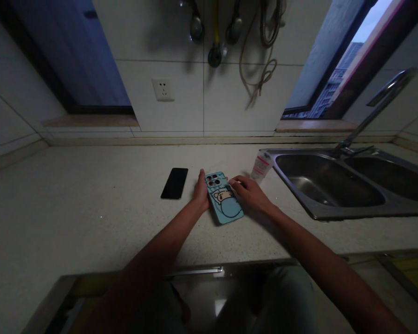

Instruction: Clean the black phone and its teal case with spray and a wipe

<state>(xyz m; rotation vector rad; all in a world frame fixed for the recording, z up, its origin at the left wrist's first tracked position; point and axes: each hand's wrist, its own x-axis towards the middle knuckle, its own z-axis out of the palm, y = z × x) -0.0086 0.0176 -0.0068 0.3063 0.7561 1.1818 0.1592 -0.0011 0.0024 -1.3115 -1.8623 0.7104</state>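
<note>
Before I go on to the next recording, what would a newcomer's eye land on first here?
Probably the light-blue phone case with its cartoon figure, near the middle of the view between the two hands: the left hand grips one edge, the right hand is at the other. Next comes the dark phone lying on the pale counter to the left, then the steel double sink at the right.

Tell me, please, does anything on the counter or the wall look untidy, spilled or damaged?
I see nothing spilled or clearly damaged. Only the cord on the wall looks untidy: it is tied in a loose bow, with its ends dangling.
</note>
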